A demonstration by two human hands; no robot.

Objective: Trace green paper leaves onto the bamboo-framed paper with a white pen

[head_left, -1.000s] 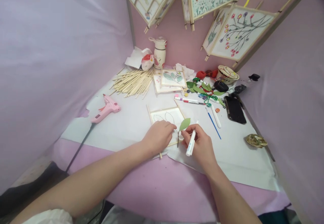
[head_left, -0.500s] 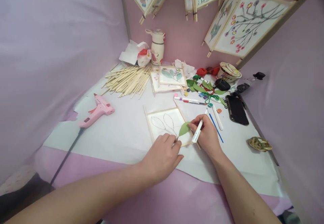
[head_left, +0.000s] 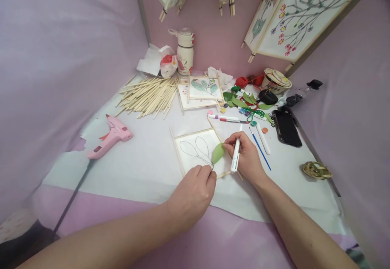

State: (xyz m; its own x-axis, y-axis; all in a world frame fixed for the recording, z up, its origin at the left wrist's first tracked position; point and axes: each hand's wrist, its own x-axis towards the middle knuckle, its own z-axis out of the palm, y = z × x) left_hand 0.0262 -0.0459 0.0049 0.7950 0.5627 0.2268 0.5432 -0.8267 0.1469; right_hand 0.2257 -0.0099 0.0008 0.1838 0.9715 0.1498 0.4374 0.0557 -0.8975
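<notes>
A white panel framed with thin sticks (head_left: pixel 189 163) lies on the table before me, bearing pencil-like outlines of two leaves. On its right part rests a green leaf (head_left: pixel 218 153). My left hand (head_left: pixel 195 194) is closed at the leaf's lower end, thumb and forefinger pinching its stem. With its fingertips my right hand (head_left: pixel 245 155) touches the leaf's upper right edge, while a white marker pen (head_left: pixel 235 155) is held in the same hand, tilted across the fingers.
A pink glue gun (head_left: pixel 112 136) lies at left, its cord running down. Behind are a pile of sticks (head_left: pixel 149 97), a bottle (head_left: pixel 185 54) and finished panels (head_left: pixel 205 88). At right lie a blue brush (head_left: pixel 260 149), a phone (head_left: pixel 287 128) and a small woven basket (head_left: pixel 317 170). Lanterns (head_left: pixel 304 21) hang above.
The leaf has turned more upright and shifted slightly left on the panel. My left thumb has drawn in to the fingers at the stem. The view has shifted a little.
</notes>
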